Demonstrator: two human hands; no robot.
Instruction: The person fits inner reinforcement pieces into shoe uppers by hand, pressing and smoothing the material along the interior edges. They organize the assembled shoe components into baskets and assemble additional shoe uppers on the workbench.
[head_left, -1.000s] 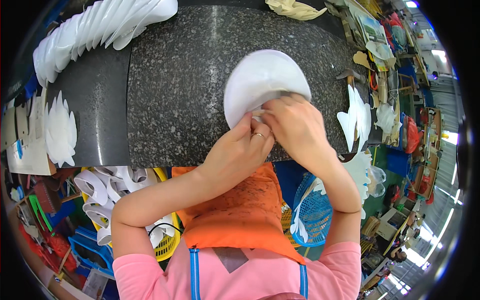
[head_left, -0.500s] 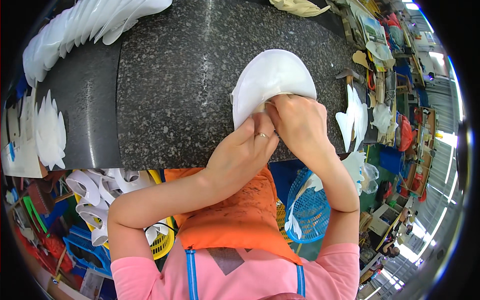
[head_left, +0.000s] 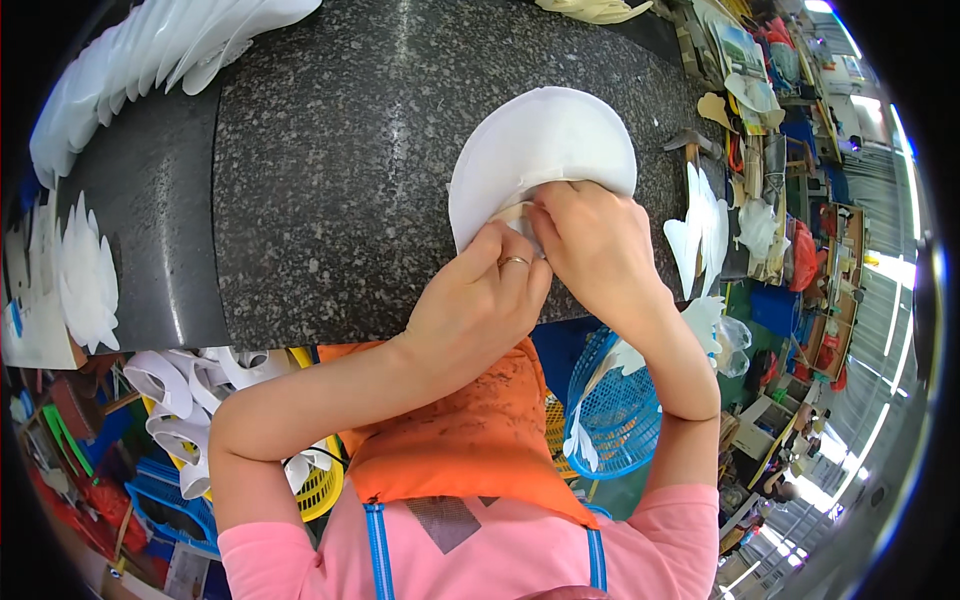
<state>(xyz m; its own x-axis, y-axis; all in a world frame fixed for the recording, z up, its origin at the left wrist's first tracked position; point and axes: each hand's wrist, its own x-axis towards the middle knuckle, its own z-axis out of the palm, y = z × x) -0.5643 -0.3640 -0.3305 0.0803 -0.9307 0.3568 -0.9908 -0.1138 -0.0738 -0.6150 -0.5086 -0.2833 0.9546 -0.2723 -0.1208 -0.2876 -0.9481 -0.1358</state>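
L+R grips (head_left: 600, 250) on wht pc (head_left: 545, 130)

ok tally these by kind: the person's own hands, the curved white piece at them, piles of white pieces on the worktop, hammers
Hands: 2, left hand and right hand
Curved white piece: 1
White piles: 3, upper-left row, left pile, right pile
Hammer: 1
Total: 7

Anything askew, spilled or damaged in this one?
Only the orange cloth apron stands out: dark smudges mark its front, looking soiled. No spill shows. The curved, smooth white piece in the bare left hand and bare right hand shows no visible damage; its inner edge is partly hidden.
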